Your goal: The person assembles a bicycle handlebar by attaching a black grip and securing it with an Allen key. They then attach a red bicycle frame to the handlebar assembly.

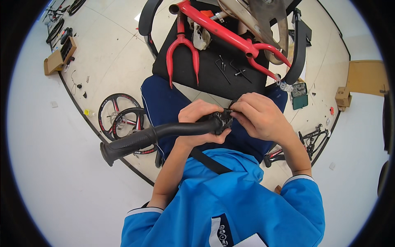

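Across the black chair seat (pixel 209 79), from near the far left corner to beyond the right edge, a red frame (pixel 220 28); probably easy to drag or tip by those overhanging rear ends, given a bump from the right knee.

Clear of the seat, above the lap and short of its near edge, a black handlebar (pixel 185 129), grip end far out to the left; apparently without support beyond the hands — so liable to swing down or twist under its own weight at any slackening.

Along the seat's left side, a red fork (pixel 181 43), one tip out over the near edge; could be knocked off by the left thigh or a sweep of the bar.

At the handlebar's inner end, the left hand (pixel 200 111) wrapped around, digits above and below; opposite, the right hand (pixel 260 117) pinching with thumb and fingertips; between both, a metal clamp (pixel 224 120); at its far side, under the pinch, a small dark part (pixel 228 111); cannot tell exactly what kind; could drop or go in crooked, from so slight a hold and a shifting bar.

Mid-seat, toward the near edge, hex keys (pixel 224 75) and bolt-like pieces (pixel 239 74); likely to roll away after any jolt.
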The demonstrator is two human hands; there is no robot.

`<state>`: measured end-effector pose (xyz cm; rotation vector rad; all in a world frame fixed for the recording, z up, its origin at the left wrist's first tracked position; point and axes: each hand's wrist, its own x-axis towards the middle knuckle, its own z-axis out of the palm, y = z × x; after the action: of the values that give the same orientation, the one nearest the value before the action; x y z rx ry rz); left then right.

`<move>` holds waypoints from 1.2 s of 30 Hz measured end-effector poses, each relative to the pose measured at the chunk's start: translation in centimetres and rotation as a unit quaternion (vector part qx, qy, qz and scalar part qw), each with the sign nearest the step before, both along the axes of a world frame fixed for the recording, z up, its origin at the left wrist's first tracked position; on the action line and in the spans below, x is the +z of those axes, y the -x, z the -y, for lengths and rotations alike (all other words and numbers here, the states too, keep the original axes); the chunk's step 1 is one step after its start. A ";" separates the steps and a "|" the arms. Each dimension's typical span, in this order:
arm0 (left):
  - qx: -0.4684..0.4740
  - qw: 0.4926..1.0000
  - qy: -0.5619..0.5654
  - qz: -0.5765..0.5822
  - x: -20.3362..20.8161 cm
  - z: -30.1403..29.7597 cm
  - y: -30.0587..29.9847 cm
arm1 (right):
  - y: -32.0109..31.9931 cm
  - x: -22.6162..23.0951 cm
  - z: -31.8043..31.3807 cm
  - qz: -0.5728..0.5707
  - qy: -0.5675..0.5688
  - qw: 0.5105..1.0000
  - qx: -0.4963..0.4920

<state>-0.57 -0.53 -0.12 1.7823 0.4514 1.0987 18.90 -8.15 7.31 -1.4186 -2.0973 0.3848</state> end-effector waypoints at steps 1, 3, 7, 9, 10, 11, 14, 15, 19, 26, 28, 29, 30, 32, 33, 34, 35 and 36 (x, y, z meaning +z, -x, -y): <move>0.001 1.000 -0.004 -0.002 0.0 0.0 0.0 | 0.1 0.2 0.0 0.017 0.002 1.000 -0.003; 0.001 1.000 -0.012 0.000 0.0 0.0 -0.1 | 0.3 0.3 -0.1 0.046 0.003 0.999 -0.007; -0.001 1.000 -0.022 0.001 -0.2 0.2 -0.2 | 0.4 -0.9 0.1 0.081 0.018 0.997 -0.005; -0.001 1.000 -0.021 -0.004 -0.2 0.3 -0.2 | 0.1 -1.0 0.2 0.086 0.028 0.996 -0.003; -0.001 1.000 -0.018 -0.005 -0.2 0.3 -0.1 | 0.0 -0.8 0.1 0.086 0.030 0.996 -0.002; 0.000 1.000 -0.016 -0.006 -0.2 0.3 -0.1 | -0.1 -0.6 0.1 0.086 0.033 0.996 -0.001; 0.002 1.000 -0.018 0.000 -0.3 0.1 -0.2 | 0.4 0.3 -0.5 0.046 0.001 0.999 -0.023; 0.001 1.000 -0.015 0.000 -0.2 0.1 -0.2 | 0.5 0.2 -0.5 0.053 0.000 0.998 -0.018; 0.005 1.000 -0.002 -0.005 -0.2 0.1 -0.4 | 0.0 -0.9 -0.6 0.061 0.024 0.998 0.003; 0.003 1.000 -0.004 -0.011 -0.6 0.2 -0.2 | -0.3 -0.4 -0.6 0.053 0.029 0.998 0.002; 0.009 1.000 -0.004 -0.010 -0.6 0.2 -0.3 | -0.1 -0.3 -0.5 0.057 0.049 0.997 0.003; 0.012 1.000 -0.004 -0.009 -0.7 0.2 -0.4 | 0.0 -0.4 -0.4 0.058 0.059 0.997 0.003; 0.010 1.000 0.001 -0.011 -0.6 0.1 -0.4 | -0.1 -0.4 -0.4 0.052 0.058 0.997 0.006; 0.005 1.000 0.012 -0.015 -0.6 0.0 -0.4 | -0.2 -0.4 -0.3 0.038 0.056 0.998 0.012; 0.004 1.000 0.025 -0.012 -0.6 0.1 -0.4 | -0.2 -0.4 -0.3 0.038 0.053 0.998 0.016; 0.003 0.999 0.039 -0.009 -0.8 0.1 -0.3 | -0.2 -0.4 -0.4 0.039 0.051 0.998 0.020; 0.002 0.999 0.052 -0.006 -0.9 0.2 -0.3 | -0.2 -0.4 -0.4 0.040 0.049 0.998 0.024; 0.001 0.999 0.053 -0.004 -0.9 0.2 -0.3 | -0.3 -0.6 -0.5 0.029 0.051 0.998 0.025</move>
<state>-0.31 -0.72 -1.04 1.6946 0.5083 1.0497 19.15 -7.68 6.73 -1.4532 -2.1918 0.4818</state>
